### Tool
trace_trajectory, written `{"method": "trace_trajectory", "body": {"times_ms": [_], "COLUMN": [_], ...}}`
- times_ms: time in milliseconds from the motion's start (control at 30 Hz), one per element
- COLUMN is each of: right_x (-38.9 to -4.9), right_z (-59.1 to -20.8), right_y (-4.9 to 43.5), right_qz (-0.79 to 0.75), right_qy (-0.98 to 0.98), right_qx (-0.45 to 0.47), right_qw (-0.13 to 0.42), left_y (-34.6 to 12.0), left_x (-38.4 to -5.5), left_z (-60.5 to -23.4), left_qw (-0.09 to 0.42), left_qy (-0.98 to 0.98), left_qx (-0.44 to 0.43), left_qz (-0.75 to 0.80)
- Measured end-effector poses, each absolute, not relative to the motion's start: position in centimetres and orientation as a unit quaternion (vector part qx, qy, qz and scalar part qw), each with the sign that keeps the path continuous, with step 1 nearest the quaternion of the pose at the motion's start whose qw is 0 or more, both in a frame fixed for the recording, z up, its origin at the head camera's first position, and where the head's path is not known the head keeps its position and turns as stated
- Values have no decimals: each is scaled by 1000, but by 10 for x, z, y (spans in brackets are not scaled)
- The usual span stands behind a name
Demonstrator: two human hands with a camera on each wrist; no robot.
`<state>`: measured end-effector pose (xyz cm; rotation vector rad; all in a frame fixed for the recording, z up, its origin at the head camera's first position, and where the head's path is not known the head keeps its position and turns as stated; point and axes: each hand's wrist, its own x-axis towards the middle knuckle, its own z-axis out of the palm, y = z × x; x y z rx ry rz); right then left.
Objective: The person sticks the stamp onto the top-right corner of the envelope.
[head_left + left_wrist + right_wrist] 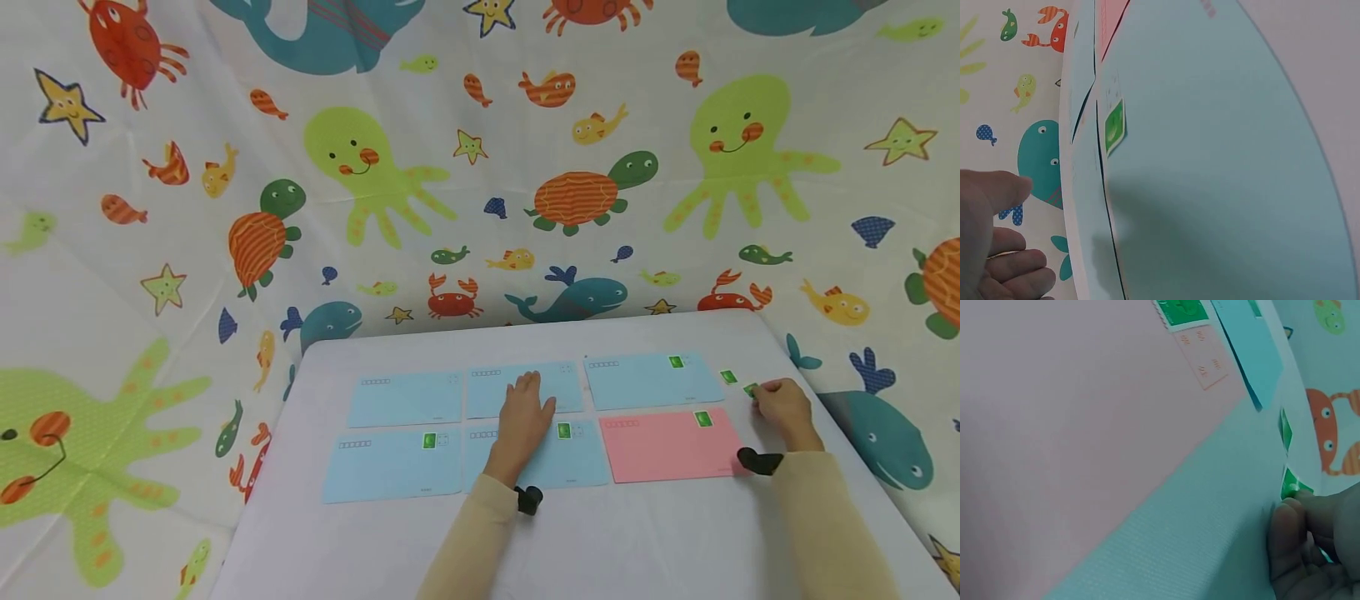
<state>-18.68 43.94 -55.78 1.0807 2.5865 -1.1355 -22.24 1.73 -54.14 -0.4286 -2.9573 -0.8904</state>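
Has, nearest the front edge of the white worktop (630, 537), a pale-blue rectangular paper envelope (390, 471) at left, a second pale-blue envelope (581, 468) in the middle and a pink rectangular paper envelope (667, 458) at right, each bearing a small green stamp near the far right corner. Stretches the left hand (522, 425) across the middle column, fingers extended, gripping nothing; cannot tell touching from hovering. Pinches with the right hand (783, 408), towards the right edge, a loose green rectangular paper stamp (750, 389), with another loose stamp (729, 377) just beyond. Has, towards the far edge, three more blue envelopes (648, 387), with a stamp on the right one and none visible on the left or middle. Seems busy picking up a stamp; would next call for lifting cleanly, carrying left and squaring onto an unstamped corner.
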Motion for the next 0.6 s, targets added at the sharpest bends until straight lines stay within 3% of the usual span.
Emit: {"method": "trace_trajectory", "body": {"times_ms": [300, 600], "right_x": [-189, -190], "right_z": [-559, -561], "right_y": [445, 446], "right_qz": [-385, -395], "right_qy": [850, 844], "right_qx": [351, 353], "right_qw": [78, 83], "left_y": [-13, -36], "left_x": [-222, -224], "left_z": [-538, -545], "left_qw": [13, 75], "left_qy": [-946, -966], "left_qx": [-97, -64], "left_qz": [-310, -239]}}
